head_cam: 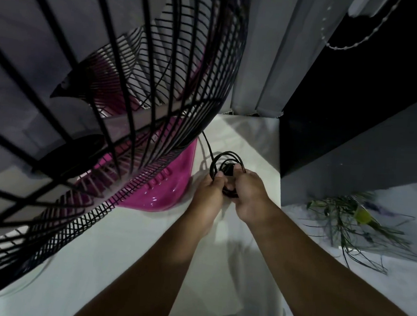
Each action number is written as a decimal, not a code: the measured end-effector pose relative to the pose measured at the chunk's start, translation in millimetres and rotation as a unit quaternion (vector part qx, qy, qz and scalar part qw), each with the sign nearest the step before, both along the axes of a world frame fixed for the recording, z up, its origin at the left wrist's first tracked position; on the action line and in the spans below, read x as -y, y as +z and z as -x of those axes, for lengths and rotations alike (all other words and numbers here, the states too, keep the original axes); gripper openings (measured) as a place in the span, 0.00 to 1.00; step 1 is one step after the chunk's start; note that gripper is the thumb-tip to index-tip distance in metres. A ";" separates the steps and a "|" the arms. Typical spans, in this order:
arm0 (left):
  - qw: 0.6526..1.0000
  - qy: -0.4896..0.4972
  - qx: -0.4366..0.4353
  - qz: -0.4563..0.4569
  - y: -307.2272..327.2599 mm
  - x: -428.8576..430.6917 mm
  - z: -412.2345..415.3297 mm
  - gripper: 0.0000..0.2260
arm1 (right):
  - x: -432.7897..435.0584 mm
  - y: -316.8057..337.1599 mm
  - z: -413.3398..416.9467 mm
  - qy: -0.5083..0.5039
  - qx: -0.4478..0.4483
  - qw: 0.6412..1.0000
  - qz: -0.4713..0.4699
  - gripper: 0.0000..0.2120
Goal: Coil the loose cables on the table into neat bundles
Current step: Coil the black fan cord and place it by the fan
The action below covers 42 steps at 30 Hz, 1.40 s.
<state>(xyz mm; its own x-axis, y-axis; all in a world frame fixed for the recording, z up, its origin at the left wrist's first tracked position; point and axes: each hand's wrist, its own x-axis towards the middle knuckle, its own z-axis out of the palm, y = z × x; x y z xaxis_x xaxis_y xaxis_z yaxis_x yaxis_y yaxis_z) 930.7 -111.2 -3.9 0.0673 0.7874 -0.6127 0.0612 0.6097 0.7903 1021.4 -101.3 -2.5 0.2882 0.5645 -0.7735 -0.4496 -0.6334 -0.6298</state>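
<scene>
both hands meet near the far right corner of the white table (128,250). the left hand (206,196) and the right hand (250,197) each close their grip on a black cable (224,158) wound into a small coil, its loops standing up above the fingers. one strand runs from the coil back behind the pink fan (162,179) just beside it.
</scene>
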 end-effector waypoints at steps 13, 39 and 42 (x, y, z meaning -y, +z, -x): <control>0.998 -0.007 0.014 0.054 5.6 -10.6 15.0 0.12 | -0.5 -1.0 -22.0 -0.089 -0.309 0.945 0.052 0.23; 0.925 0.186 0.284 0.168 -0.6 -11.6 20.3 0.13 | -15.0 -2.4 -37.0 -0.152 -0.174 0.972 0.049 0.12; 0.938 0.192 0.252 0.142 -2.6 -17.6 13.1 0.13 | -9.1 -9.7 -36.8 -0.117 -0.135 0.984 0.018 0.10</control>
